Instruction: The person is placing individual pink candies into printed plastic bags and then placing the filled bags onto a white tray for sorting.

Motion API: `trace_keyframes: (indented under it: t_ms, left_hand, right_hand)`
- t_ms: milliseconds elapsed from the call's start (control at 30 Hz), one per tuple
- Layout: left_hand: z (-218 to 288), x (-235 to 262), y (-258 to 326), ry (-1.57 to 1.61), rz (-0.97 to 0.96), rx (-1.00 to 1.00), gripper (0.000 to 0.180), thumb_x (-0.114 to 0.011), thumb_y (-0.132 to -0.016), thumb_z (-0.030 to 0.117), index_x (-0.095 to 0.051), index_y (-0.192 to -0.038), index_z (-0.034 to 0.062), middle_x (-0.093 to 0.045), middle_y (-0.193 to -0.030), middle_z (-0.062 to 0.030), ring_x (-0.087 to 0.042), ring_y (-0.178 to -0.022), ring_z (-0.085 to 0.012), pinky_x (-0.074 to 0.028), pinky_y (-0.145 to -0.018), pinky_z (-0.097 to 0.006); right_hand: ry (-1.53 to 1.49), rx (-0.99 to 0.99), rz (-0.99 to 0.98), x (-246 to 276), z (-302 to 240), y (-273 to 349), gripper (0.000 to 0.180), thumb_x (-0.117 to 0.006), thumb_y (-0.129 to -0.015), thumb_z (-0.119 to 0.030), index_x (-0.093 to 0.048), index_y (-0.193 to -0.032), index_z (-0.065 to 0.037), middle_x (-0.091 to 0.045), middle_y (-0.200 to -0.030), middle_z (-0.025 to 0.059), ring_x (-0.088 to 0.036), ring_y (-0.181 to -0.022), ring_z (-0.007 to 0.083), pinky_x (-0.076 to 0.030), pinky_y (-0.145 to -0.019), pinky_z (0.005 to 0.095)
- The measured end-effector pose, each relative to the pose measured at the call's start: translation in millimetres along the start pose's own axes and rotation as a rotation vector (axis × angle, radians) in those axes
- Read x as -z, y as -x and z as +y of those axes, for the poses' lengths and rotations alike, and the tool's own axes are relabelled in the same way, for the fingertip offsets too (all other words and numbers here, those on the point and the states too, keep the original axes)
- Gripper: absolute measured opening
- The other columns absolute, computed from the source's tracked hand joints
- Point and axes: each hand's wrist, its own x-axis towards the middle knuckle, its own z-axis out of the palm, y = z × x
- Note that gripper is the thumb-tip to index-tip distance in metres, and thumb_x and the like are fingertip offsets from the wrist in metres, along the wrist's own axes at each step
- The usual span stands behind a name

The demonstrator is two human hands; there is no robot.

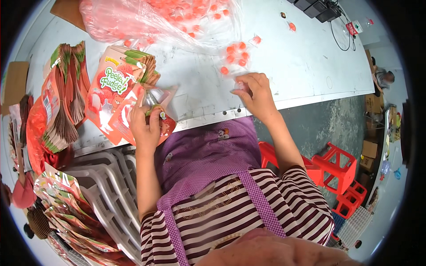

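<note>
My left hand [146,126] grips the edge of a red and pink candy pouch [167,125], whose mouth gapes toward the table. That pouch lies against a fanned stack of matching pouches [100,97]. Over the table to the right, my right hand [257,94] pinches a small wrapped candy [239,86] between thumb and fingers; whether it holds more than one is hidden. Just beyond it lies a small cluster of red candies [235,55] in clear wrappers.
A large clear plastic bag of candies [155,20] lies along the far side. More pouch bundles [66,93] stand at the left. Grey plastic crates [102,181] and filled-looking pouches [75,213] are at lower left. Red stools [335,168] stand right. Black devices [317,9] sit far right.
</note>
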Motion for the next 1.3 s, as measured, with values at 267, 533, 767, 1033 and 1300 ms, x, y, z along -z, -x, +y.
trace_keyframes:
  t_ms: [267, 533, 767, 1033, 1300]
  left_hand:
    - [0, 1, -1, -0.012, 0.004, -0.046, 0.017, -0.063, -0.085, 0.014, -0.053, -0.088, -0.0005, -0.051, -0.081, -0.0115, -0.051, -0.073, -0.0225, -0.042, -0.066, -0.031]
    - [0, 2, 1, -0.014, -0.005, -0.021, 0.015, -0.061, -0.085, 0.012, -0.053, -0.088, -0.0004, -0.051, -0.081, -0.0109, -0.05, -0.072, -0.0217, -0.042, -0.066, -0.031]
    - [2, 1, 0, 0.001, -0.011, 0.01, 0.015, -0.061, -0.085, 0.011, -0.053, -0.087, -0.0007, -0.049, -0.079, -0.0102, -0.05, -0.071, -0.0207, -0.041, -0.065, -0.03]
    - [1, 1, -2, -0.017, 0.003, -0.024, 0.016, -0.062, -0.084, 0.012, -0.053, -0.086, -0.0009, -0.05, -0.08, -0.0111, -0.05, -0.073, -0.0227, -0.042, -0.067, -0.031]
    - [3, 1, -3, -0.022, -0.001, -0.011, 0.016, -0.062, -0.084, 0.013, -0.054, -0.087, -0.0009, -0.052, -0.082, -0.012, -0.052, -0.075, -0.0238, -0.043, -0.069, -0.032]
  right_hand:
    - [-0.172, -0.026, 0.015, -5, -7, 4, 0.026, -0.066, -0.075, -0.002, -0.063, -0.101, -0.005, -0.059, -0.102, 0.0097, -0.052, -0.094, 0.0224, -0.043, -0.084, 0.0293]
    - [-0.385, -0.333, 0.11, 11, 6, -5, 0.023, -0.06, -0.083, -0.003, -0.061, -0.106, -0.004, -0.059, -0.106, 0.0092, -0.054, -0.095, 0.0204, -0.043, -0.085, 0.0282]
    - [0.018, -0.072, 0.12, -7, -1, -17, 0.027, -0.063, -0.079, -0.006, -0.062, -0.106, -0.006, -0.057, -0.109, 0.0103, -0.048, -0.104, 0.0265, -0.039, -0.09, 0.0326]
    - [0.222, -0.042, 0.052, -13, -14, -22, 0.034, -0.068, -0.075, -0.02, -0.063, -0.108, -0.014, -0.051, -0.112, 0.0093, -0.041, -0.108, 0.0286, -0.028, -0.092, 0.0406]
    - [0.207, -0.06, 0.114, -16, -14, -26, 0.036, -0.069, -0.074, -0.024, -0.062, -0.107, -0.012, -0.05, -0.117, 0.0108, -0.041, -0.11, 0.0277, -0.027, -0.093, 0.04]
